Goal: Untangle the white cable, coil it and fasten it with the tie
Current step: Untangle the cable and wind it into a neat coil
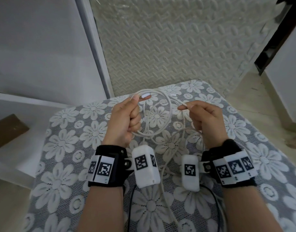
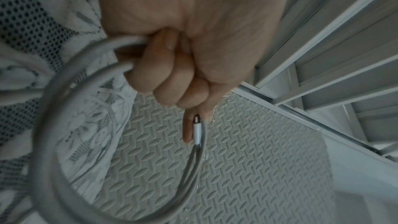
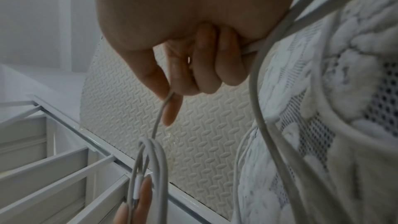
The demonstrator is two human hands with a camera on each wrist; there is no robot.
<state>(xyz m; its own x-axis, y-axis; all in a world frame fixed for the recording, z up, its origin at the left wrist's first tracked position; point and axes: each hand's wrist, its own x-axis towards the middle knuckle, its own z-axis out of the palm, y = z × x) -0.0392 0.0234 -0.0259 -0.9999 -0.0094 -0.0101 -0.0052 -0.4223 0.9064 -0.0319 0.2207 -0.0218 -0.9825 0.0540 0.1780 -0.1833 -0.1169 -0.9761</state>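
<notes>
The white cable [image 1: 167, 104] hangs in loose loops between my two hands above a stool covered in floral lace [image 1: 68, 148]. My left hand [image 1: 127, 118] grips several strands in a fist, with one white plug [image 1: 145, 96] pinned near the thumb and forefinger. In the left wrist view that plug [image 2: 197, 130] lies along the forefinger and a loop [image 2: 51, 125] curves out of the fist. My right hand [image 1: 204, 118] pinches a strand [image 3: 160, 113] between thumb and forefinger, and another strand [image 1: 182, 131] trails down below it. A second plug [image 1: 175, 94] lies on the cloth. No tie is visible.
A textured foam floor mat [image 1: 177, 47] lies beyond the stool. White furniture panels [image 1: 35, 47] stand at left with a brown flat object [image 1: 8, 129] on a low ledge. A dark frame [image 1: 278, 36] is at upper right. Black wrist-camera leads [image 1: 216, 206] run back along my arms.
</notes>
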